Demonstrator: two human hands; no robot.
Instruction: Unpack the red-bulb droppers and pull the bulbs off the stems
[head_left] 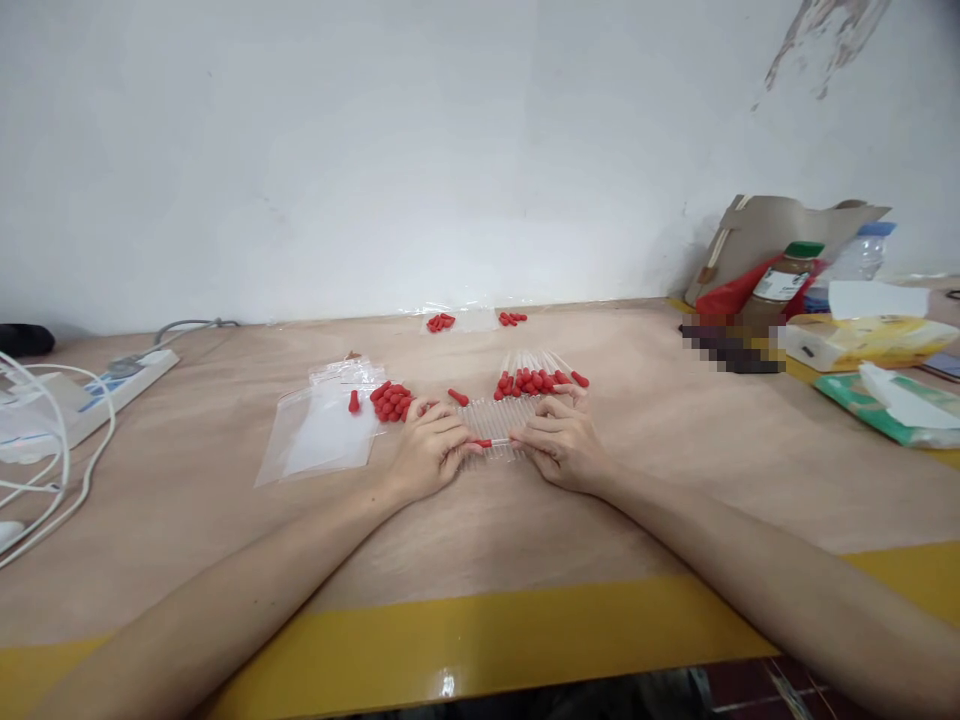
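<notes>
Between left hand (429, 450), right hand (564, 445): seemingly tube (493, 442)

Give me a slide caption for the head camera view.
Left hand and right hand pinch one clear tube above a row of tubes, red caps piled alongside.

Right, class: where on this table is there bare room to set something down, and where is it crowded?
Bare wood lies between the power strip and the plastic bags, and between the right hand and the tissue packs. Crowded: red caps and tubes by the left hand; both hands pinch one tube.
</notes>
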